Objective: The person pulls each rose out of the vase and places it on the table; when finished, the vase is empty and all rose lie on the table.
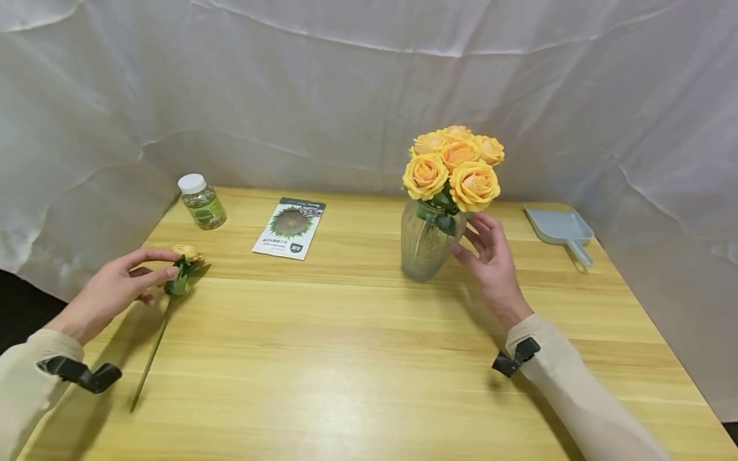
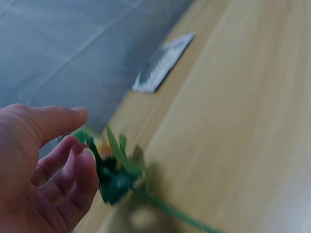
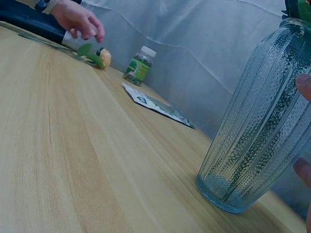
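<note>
A yellow rose [image 1: 187,253] with green leaves and a long stem lies on the table at the left. My left hand [image 1: 123,282] hovers right at its flower head, thumb and fingers apart. In the left wrist view its fingertips overlap the dark green leaves [image 2: 116,182]. Several more yellow roses [image 1: 459,160] stand in a ribbed clear glass vase [image 1: 423,250], upright right of the middle. My right hand [image 1: 492,269] is at the vase's right side, fingers spread and slightly bent, thumb tip at the glass. Most of this hand is out of the right wrist view.
A white-capped jar [image 1: 203,203] with a green label stands at the back left. Beside it lies a seed packet [image 1: 290,228] with a sunflower picture. A pale blue dustpan [image 1: 559,227] lies at the back right. Grey cloth [image 1: 323,96] hangs behind the wooden table [image 1: 346,358].
</note>
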